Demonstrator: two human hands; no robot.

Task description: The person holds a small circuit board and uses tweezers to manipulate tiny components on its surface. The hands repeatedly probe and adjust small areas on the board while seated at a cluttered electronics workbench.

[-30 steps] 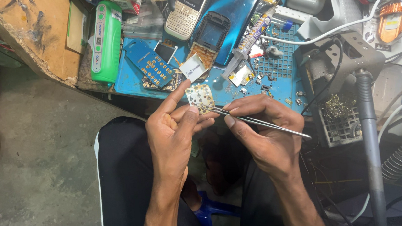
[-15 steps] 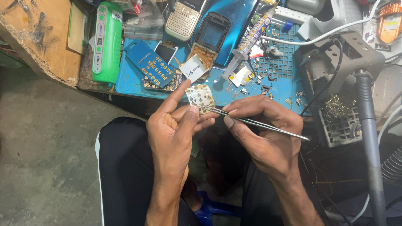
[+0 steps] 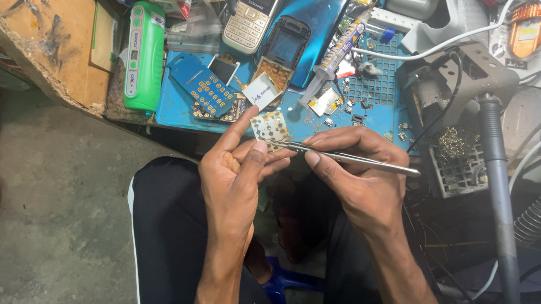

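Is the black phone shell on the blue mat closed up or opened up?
Opened up. The black phone shell lies as a bare frame on the blue mat: its screen window is empty and the keypad area shows exposed innards.

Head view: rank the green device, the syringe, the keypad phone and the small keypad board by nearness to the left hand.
1. Small keypad board: pinched in the left hand, at its fingertips.
2. Syringe: on the blue mat, up and right.
3. Keypad phone and green device: farthest, along the top; too close to call.

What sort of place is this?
Likely a phone repair bench: a keypad phone and loose parts lie on a blue mat, while the left hand holds a small board and the right hand tweezers.
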